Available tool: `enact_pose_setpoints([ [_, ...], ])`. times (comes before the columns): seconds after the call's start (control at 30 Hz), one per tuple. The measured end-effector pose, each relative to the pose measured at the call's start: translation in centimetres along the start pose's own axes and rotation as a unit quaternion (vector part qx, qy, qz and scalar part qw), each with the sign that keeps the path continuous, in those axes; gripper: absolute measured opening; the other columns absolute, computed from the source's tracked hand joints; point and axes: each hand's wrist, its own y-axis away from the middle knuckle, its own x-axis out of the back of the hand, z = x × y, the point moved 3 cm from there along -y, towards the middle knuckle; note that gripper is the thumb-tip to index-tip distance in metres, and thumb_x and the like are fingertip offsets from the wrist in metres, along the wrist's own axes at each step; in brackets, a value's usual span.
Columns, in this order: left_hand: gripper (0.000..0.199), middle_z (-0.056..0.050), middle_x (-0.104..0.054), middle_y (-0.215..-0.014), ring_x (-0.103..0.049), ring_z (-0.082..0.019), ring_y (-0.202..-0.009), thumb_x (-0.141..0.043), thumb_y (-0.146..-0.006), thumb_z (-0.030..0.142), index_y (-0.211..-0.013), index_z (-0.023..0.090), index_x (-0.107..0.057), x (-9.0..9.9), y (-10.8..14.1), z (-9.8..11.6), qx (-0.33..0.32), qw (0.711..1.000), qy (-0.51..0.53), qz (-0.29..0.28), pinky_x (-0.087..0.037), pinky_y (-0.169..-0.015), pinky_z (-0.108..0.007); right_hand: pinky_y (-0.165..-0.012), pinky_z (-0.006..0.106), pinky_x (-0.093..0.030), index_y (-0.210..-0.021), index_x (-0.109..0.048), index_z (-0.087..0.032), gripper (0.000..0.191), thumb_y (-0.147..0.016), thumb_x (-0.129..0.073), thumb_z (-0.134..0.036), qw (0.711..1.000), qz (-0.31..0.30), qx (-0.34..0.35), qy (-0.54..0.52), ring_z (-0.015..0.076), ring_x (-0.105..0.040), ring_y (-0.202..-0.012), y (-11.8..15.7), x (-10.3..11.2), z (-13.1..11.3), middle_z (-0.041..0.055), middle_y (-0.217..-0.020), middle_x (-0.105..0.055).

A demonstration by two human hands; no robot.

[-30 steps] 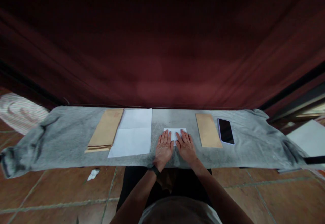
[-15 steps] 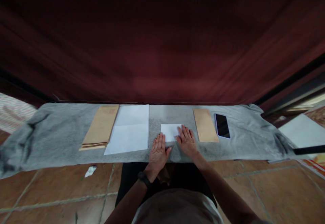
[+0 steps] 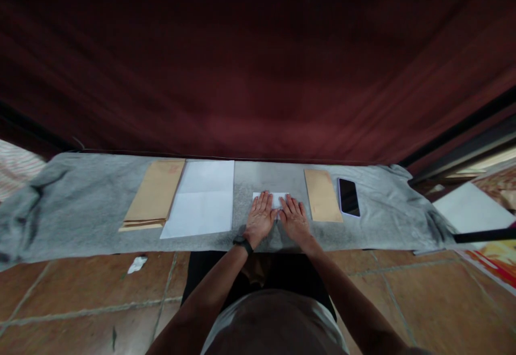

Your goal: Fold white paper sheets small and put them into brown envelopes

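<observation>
A small folded white paper lies on the grey cloth in front of me, mostly covered by my hands. My left hand rests flat on its left part, fingers stretched out and pointing away from me. On the right part lies my right hand, also flat with fingers extended. The thumbs nearly meet at the paper's near side. Right of my hands is a single brown envelope. Larger white sheets with a crease across them lie to the left, beside a stack of brown envelopes.
A phone with a dark screen lies right of the single envelope. Grey cloth covers the narrow bench. Behind it rises a dark red surface. A crumpled white scrap is on the tiled floor.
My left hand has moved up and onto the white paper from its lower left corner. My right hand stays on the right part. The view has shifted slightly.
</observation>
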Motion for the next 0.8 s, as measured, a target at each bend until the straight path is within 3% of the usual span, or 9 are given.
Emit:
enact_pose_setpoints([
  [0.17,0.059,-0.016,-0.029,-0.165,-0.020,-0.026,-0.155,-0.031,-0.102,0.031,-0.157,0.008,-0.031,-0.3,0.3,0.0,0.001,1.000,-0.012,-0.006,-0.018,-0.127,-0.048,-0.120,0.050,-0.025,-0.147,-0.051,-0.011,0.047,-0.105,-0.035,-0.026,0.999,-0.007,0.029,-0.029,0.0277,-0.039,-0.146,-1.0,-0.1,-0.7,0.0150,-0.156,-0.046],
  [0.37,0.060,-0.015,-0.028,-0.166,-0.017,-0.026,-0.156,-0.030,-0.098,0.020,-0.156,0.007,-0.031,-0.4,0.1,0.2,-0.001,0.999,-0.027,-0.029,-0.017,-0.127,-0.048,-0.120,0.048,-0.027,-0.153,-0.044,-0.015,0.049,-0.107,-0.032,-0.029,0.998,-0.031,0.051,-0.034,0.0241,-0.034,-0.149,-1.2,-0.9,-1.8,0.0138,-0.159,-0.041],
  [0.53,0.062,-0.015,-0.028,-0.166,-0.018,-0.027,-0.156,-0.033,-0.098,0.026,-0.157,0.009,-0.029,-0.1,0.1,0.4,-0.013,0.999,-0.024,-0.031,-0.017,-0.127,-0.051,-0.120,0.049,-0.026,-0.157,-0.038,-0.021,0.051,-0.106,-0.037,-0.031,0.998,-0.035,0.048,-0.012,0.0254,-0.033,-0.150,-0.8,-0.8,-0.8,0.0117,-0.162,-0.036],
  [0.8,0.059,-0.012,-0.030,-0.165,-0.022,-0.027,-0.155,-0.036,-0.102,0.037,-0.157,0.016,-0.034,0.7,0.7,0.2,-0.014,1.000,-0.008,-0.026,-0.017,-0.126,-0.051,-0.119,0.051,-0.026,-0.157,-0.037,-0.018,0.053,-0.105,-0.038,-0.030,0.998,-0.023,0.058,0.009,0.0283,-0.035,-0.149,-0.5,-0.9,0.4,0.0127,-0.163,-0.034],
])
